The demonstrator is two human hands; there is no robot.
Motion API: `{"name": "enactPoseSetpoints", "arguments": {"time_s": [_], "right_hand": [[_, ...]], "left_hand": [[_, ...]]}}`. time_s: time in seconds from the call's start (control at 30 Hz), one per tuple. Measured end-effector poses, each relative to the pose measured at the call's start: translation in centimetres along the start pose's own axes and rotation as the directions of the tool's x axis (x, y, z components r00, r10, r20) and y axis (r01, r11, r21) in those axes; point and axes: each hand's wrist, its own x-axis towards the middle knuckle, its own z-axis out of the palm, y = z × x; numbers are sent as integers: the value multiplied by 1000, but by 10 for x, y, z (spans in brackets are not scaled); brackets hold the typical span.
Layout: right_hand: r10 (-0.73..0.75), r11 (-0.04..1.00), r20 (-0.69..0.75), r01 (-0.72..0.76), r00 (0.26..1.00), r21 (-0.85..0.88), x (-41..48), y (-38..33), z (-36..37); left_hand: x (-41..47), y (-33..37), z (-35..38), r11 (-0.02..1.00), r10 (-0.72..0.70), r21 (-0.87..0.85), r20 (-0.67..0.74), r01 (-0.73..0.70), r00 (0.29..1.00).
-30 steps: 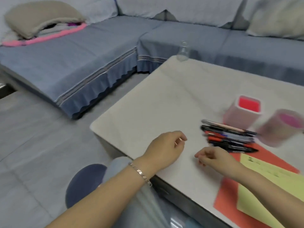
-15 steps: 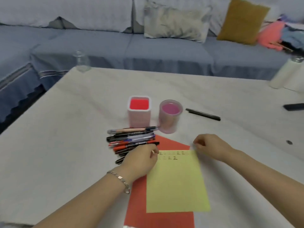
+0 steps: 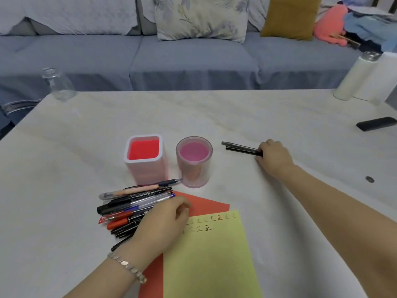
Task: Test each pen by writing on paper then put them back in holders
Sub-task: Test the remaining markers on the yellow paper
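Gripping a black pen (image 3: 240,147) by its right end, your right hand (image 3: 274,157) is resting knuckles-up on the table (image 3: 86,147), well to the right of the two holders. Its fingers are curling round the barrel, while the rest of the pen is lying flat on the tabletop and pointing left toward the round holder (image 3: 194,162).

Your left hand (image 3: 163,222) is lying over the right part of the pile of pens (image 3: 133,203). Its fingers are curling loosely and the tips are reaching onto the red paper (image 3: 206,204), just above the top left corner of the yellow paper (image 3: 210,254). Whether those fingers are pinching a pen underneath, you cannot tell from here, because the hand itself is covering the spot.

The pile is lying just in front of the square holder (image 3: 146,160), with its pens side by side and running left to right: black ones, red ones, a clear one with a blue tip and a peach one. Both holders are standing upright next to each other, close but apart, their open mouths showing a red inside and a pink inside.

The yellow paper is lying on top of the red paper and carrying two short rows of small written marks along its top edge. A bracelet (image 3: 126,265) is sitting on your left wrist. A glass bottle (image 3: 57,84) is standing at the far left corner, a white bottle (image 3: 354,76) at the far right, and a black remote (image 3: 376,123) is lying near the right edge. A sofa (image 3: 193,61) is running along behind the table.
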Motion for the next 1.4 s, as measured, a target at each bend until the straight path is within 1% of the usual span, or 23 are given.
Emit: {"name": "enactPoseSetpoints", "arguments": {"time_s": [0.13,0.2,0.27,0.3,0.37,0.47,0.53,0.6,0.67,0.7,0.73,0.77,0.8,0.83,0.87,0.9,0.97,1.03,1.1,1.17,1.23,1.33,1.4], "right_hand": [[-38,995,57,43,998,-89,-1,8,-3],[-37,995,93,45,995,-93,-7,10,-2],[-74,991,106,85,992,-105,-21,10,-4],[-98,992,89,105,991,-70,-31,9,-8],[-126,988,47,120,991,100,-56,7,-22],[-204,908,31,177,978,380,-106,0,-53],[-281,825,26,227,959,517,-141,-9,-73],[-309,745,32,221,951,629,-170,-18,-89],[-286,632,22,171,958,756,-188,-26,-99],[-246,530,6,129,969,838,-194,-31,-103],[-194,388,2,75,981,919,-199,-35,-107],[-149,239,24,13,989,971,-203,-40,-108],[-131,125,64,-48,989,991,-205,-45,-107],[-138,75,108,-99,984,992,-207,-52,-105],[-147,85,143,-131,979,988,-208,-59,-99],[-137,119,154,-138,979,983,-208,-67,-91],[-59,180,108,-96,992,979,-206,-80,-78],[11,192,52,-53,999,980,-204,-89,-68],[41,191,28,-35,999,981,-203,-96,-61],[38,172,28,-34,999,985,-203,-101,-60],[4,128,29,-30,1000,991,-203,-102,-62],[-62,77,27,-22,998,997,-207,-99,-67],[-42,68,10,-7,999,998,-211,-98,-69]], "left_hand": [[6,5,3,1000,10,7,8,-10,1000],[7,11,5,1000,28,-7,5,-28,1000],[5,16,6,999,49,-22,-19,-50,999],[3,19,7,997,68,-22,-46,-69,997],[-1,23,8,990,134,-28,-123,-138,983],[-5,32,11,954,287,-18,-240,-299,927],[-6,37,14,908,414,62,-270,-414,869],[-10,40,19,851,525,130,-230,-509,819],[-19,45,23,833,553,122,-169,-540,816],[-24,48,23,839,544,87,-149,-537,826],[-29,50,26,844,535,53,-151,-534,831],[-33,51,28,844,531,19,-172,-536,830],[-38,54,30,844,523,-18,-186,-536,832],[-41,56,33,843,517,-59,-187,-535,835],[-44,58,34,838,516,-97,-177,-537,838],[-45,59,37,834,519,-121,-159,-538,840],[-47,60,38,842,507,-139,-130,-522,852],[-48,58,37,857,475,-155,-130,-491,870],[-49,55,38,854,468,-182,-141,-487,873],[-51,52,37,856,463,-180,-153,-485,873],[-52,50,34,864,452,-173,-150,-473,879],[-51,46,28,867,476,-108,-114,-487,872],[-51,42,25,873,476,-55,-113,-484,872]]}}
